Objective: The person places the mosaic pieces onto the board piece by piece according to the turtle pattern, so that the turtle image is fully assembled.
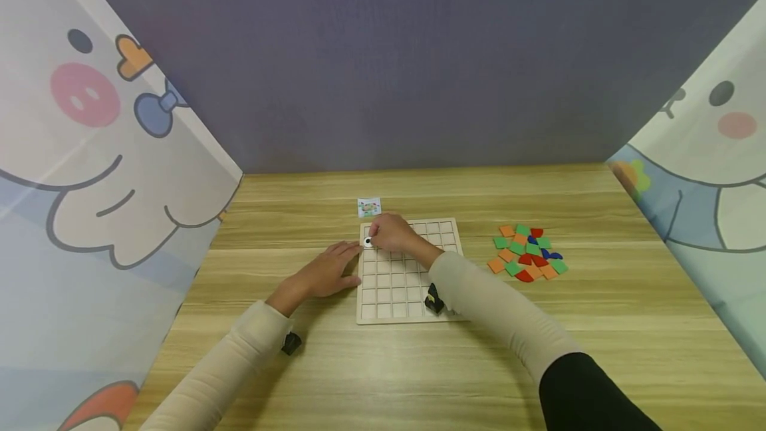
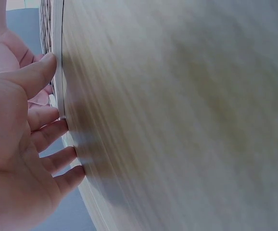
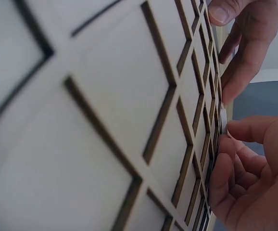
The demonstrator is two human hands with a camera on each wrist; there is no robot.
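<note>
A wooden grid board (image 1: 383, 314) with square cells lies on the table. At its upper left, my right hand (image 1: 391, 233) pinches a small white tile with a black dot (image 1: 368, 243) between thumb and curled fingers. In the right wrist view, that white tile (image 3: 224, 120) shows edge-on by the thumb, at the board's far rim. My left hand (image 1: 326, 273) rests along the board's left edge, fingers extended; its thumb and fingertips touch the rim in the left wrist view. The tile's underside is hidden.
Right of the board lies a loose pile of orange, green, red and blue pieces (image 1: 526, 253). A small printed card (image 1: 369, 207) sits behind the board's upper left corner. A grey panel (image 1: 419, 72) rises at the table's back, with cartoon-printed panels at both sides.
</note>
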